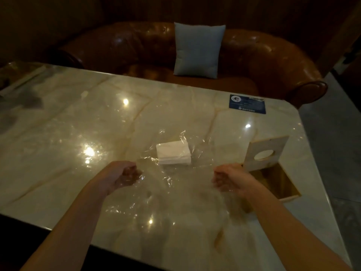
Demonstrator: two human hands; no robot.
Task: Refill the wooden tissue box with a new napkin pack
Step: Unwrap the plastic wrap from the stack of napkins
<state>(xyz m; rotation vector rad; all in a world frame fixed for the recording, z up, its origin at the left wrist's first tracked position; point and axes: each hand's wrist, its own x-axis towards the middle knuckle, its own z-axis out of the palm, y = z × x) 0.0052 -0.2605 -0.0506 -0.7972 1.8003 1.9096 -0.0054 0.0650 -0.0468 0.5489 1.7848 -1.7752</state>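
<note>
A white napkin stack [173,155] lies on the marble table [78,122], partly inside a clear plastic wrapper [166,182] that spreads toward me. My left hand [124,174] grips the wrapper's near left edge, fingers curled. My right hand [230,178] grips the wrapper's near right edge the same way. The wooden tissue box [277,180] stands open at the right, just beyond my right hand. Its lid [265,152], with a round hole, leans upright at the box's far end.
A blue card [247,104] lies flat near the table's far right corner. Behind the table stands a brown leather sofa [263,61] with a grey cushion [197,49]. The table's right edge runs close to the box.
</note>
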